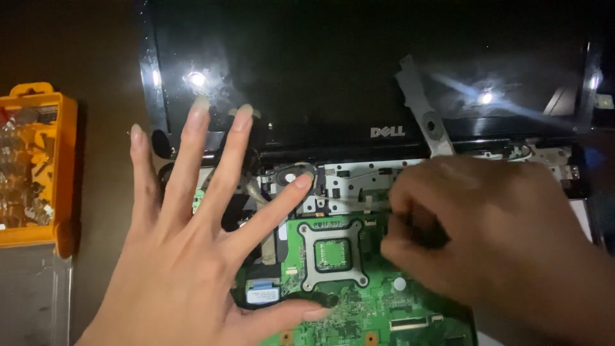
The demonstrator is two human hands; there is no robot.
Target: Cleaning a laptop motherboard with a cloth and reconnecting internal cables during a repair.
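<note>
Head view: the left hand (192,256) lies flat with all fingers spread wide, holding nothing, palm down over the left edge of the green circuit board (346,301); its index fingertip reaches the metal frame strip (359,176) along the board's far edge, beside the square socket bracket (333,253); the right hand (506,237) is curled tight over the board's right part, fingertips pressed together near a thin pale cable (352,202), but whether they pinch it I cannot tell, since the knuckles hide the tips; that cable runs left to right along the far edge, so its long axis points from the right hand's fingertips toward the left index finger; the right hand is nearer it; the dark laptop screen (307,70) lies flat beyond; an orange bit case (38,166) sits well apart at the desk's left edge.
</note>
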